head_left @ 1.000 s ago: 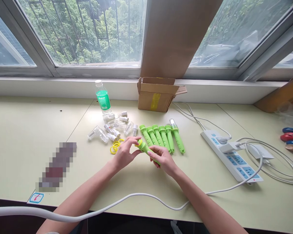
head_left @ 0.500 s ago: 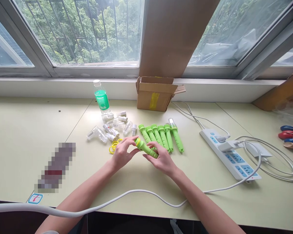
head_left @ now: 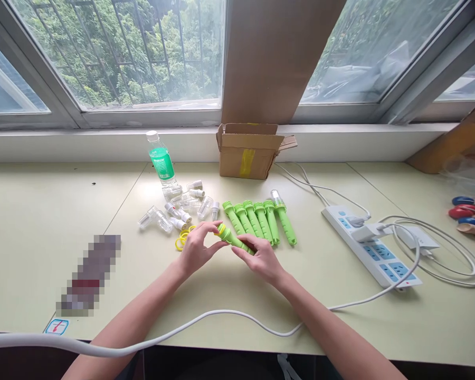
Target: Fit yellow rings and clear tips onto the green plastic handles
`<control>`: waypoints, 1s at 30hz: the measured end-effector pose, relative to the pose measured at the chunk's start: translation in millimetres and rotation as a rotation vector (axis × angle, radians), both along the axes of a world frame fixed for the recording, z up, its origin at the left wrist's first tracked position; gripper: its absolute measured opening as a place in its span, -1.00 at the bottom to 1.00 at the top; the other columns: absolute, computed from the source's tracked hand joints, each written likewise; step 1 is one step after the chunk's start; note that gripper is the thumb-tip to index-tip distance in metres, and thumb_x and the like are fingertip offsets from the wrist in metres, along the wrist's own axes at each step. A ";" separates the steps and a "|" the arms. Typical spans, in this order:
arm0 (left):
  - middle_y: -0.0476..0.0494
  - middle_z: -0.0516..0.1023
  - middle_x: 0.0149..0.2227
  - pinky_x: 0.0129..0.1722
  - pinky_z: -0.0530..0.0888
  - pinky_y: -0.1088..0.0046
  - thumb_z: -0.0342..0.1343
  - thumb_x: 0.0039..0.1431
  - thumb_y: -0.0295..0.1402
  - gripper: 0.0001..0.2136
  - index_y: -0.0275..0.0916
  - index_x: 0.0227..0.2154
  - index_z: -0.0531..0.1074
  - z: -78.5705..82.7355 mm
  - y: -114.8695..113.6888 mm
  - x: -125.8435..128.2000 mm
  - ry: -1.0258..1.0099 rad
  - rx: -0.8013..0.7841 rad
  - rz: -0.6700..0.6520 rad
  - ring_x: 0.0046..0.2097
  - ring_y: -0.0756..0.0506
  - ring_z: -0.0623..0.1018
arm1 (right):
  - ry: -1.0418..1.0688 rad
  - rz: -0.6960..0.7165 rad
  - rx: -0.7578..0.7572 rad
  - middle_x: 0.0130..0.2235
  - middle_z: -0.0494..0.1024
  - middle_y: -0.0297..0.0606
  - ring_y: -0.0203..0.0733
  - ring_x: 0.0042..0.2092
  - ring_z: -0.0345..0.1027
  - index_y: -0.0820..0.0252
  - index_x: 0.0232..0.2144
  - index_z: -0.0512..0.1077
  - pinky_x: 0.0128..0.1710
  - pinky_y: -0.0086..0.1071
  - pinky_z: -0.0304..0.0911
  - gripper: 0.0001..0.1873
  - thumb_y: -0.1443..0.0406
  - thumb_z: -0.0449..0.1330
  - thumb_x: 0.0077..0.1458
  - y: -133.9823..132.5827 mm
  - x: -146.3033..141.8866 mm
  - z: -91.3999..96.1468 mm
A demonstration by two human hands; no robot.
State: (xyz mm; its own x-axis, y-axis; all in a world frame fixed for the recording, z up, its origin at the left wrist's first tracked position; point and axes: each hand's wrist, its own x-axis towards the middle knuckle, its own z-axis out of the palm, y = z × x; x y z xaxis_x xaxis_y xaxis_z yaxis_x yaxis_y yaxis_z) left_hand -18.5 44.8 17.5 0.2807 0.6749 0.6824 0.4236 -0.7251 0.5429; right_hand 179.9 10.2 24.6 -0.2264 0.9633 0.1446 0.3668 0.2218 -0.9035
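A green plastic handle (head_left: 235,241) with a threaded end lies slanted between my hands, just over the table. My right hand (head_left: 262,258) is closed around its lower part. At the threaded end my left hand (head_left: 199,247) has its index finger and thumb on a yellow ring (head_left: 221,229), which sits around the neck. Several more yellow rings (head_left: 179,243) lie beside my left fingers. Beyond my right hand, several green handles (head_left: 257,220) are lined up side by side. The rightmost handle (head_left: 286,224) carries a clear cap (head_left: 276,197).
Clear caps and white bulb-like parts (head_left: 188,203) lie in a loose pile, with a green-labelled bottle (head_left: 162,163) behind. At the back stands an open cardboard box (head_left: 245,153). A power strip (head_left: 370,248) is on the right. Its white cable (head_left: 217,312) crosses in front of me.
The view has shifted slightly. My hands keep nearly the same grip on the green handle, and the yellow ring stays at its threaded end.
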 end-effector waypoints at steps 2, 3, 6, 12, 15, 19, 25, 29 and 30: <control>-0.24 0.54 -0.10 -0.13 0.53 0.27 0.25 0.02 -0.36 -0.75 -0.22 -0.27 0.30 -0.1 0.8 0.5 0.000 -0.035 -0.032 -0.07 -0.14 0.56 | 0.041 0.001 -0.066 -0.48 0.39 -0.32 -0.28 -0.50 0.17 0.15 -0.26 0.48 -0.53 -0.39 0.08 -0.74 0.12 0.19 0.07 0.0 0.2 -0.1; -0.24 0.54 -0.09 -0.14 0.54 0.28 0.24 0.03 -0.37 -0.75 -0.22 -0.27 0.30 -0.2 1.1 0.7 0.001 -0.044 -0.041 -0.07 -0.13 0.56 | 0.064 0.004 -0.097 -0.49 0.37 -0.33 -0.29 -0.52 0.16 0.15 -0.27 0.49 -0.55 -0.40 0.09 -0.74 0.11 0.19 0.07 0.0 0.2 0.1; -0.23 0.54 -0.09 -0.16 0.54 0.29 0.22 0.06 -0.40 -0.79 -0.22 -0.29 0.30 -1.2 1.2 1.1 0.006 -0.038 -0.033 -0.09 -0.13 0.56 | 0.135 0.010 -0.160 -0.50 0.35 -0.36 -0.34 -0.56 0.13 0.17 -0.30 0.49 -0.58 -0.42 0.09 -0.74 0.11 0.21 0.05 0.2 -0.3 1.3; -0.21 0.55 -0.10 -0.14 0.53 0.29 0.24 0.03 -0.39 -0.79 -0.21 -0.32 0.31 -1.5 0.7 -0.1 0.000 -0.010 -0.023 -0.07 -0.14 0.56 | 0.240 0.044 -0.240 -0.52 0.35 -0.37 -0.42 -0.63 0.10 0.19 -0.32 0.49 -0.67 -0.47 0.05 -0.74 0.12 0.22 0.04 1.8 0.8 2.0; -0.21 0.55 -0.11 -0.13 0.53 0.30 0.24 0.04 -0.37 -0.76 -0.22 -0.27 0.32 -0.7 0.8 -0.2 -0.006 -0.013 -0.024 -0.08 -0.13 0.56 | 0.289 0.059 -0.293 -0.50 0.39 -0.36 -0.44 -0.66 0.12 0.21 -0.33 0.48 -0.69 -0.48 0.04 -0.73 0.11 0.21 0.05 2.9 1.9 0.0; -0.21 0.55 -0.12 -0.14 0.52 0.31 0.23 0.05 -0.40 -0.78 -0.22 -0.28 0.31 -0.6 0.8 0.3 0.004 -0.019 -0.030 -0.06 -0.12 0.55 | 0.327 0.081 -0.338 -0.49 0.40 -0.34 -0.43 -0.66 0.15 0.23 -0.34 0.48 -0.72 -0.48 0.02 -0.72 0.11 0.22 0.05 3.9 2.1 -0.7; -0.20 0.54 -0.10 -0.12 0.51 0.30 0.23 0.04 -0.40 -0.80 -0.21 -0.32 0.31 -1.0 0.5 0.2 -0.005 -0.014 -0.025 -0.05 -0.12 0.55 | 0.350 0.104 -0.343 -0.54 0.39 -0.37 -0.43 -0.67 0.14 0.24 -0.41 0.47 -0.73 -0.49 0.01 -0.73 0.12 0.21 0.06 4.3 2.6 2.7; -0.21 0.55 -0.12 -0.11 0.52 0.30 0.23 0.05 -0.40 -0.77 -0.22 -0.26 0.31 0.0 0.9 0.2 -0.012 -0.007 -0.041 -0.05 -0.12 0.54 | 0.403 0.133 -0.401 -0.49 0.42 -0.32 -0.42 -0.66 0.14 0.25 -0.39 0.47 -0.73 -0.48 -0.02 -0.69 0.09 0.20 0.05 5.4 3.3 3.7; -0.21 0.55 -0.12 -0.11 0.52 0.30 0.22 0.06 -0.40 -0.78 -0.22 -0.26 0.31 0.2 1.0 0.2 -0.010 -0.006 -0.042 -0.05 -0.12 0.54 | 0.411 0.142 -0.419 -0.48 0.42 -0.31 -0.42 -0.67 0.13 0.25 -0.39 0.47 -0.73 -0.48 -0.03 -0.68 0.08 0.19 0.05 5.9 3.6 4.0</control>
State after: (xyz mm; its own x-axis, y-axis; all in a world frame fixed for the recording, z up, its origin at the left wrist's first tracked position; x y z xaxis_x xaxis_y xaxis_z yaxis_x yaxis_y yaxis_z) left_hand -18.3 45.8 17.7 0.3020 0.6665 0.6816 0.3871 -0.7391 0.5513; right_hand 183.5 16.0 28.7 -0.3633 0.9214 -0.1378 -0.0384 -0.1626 -0.9860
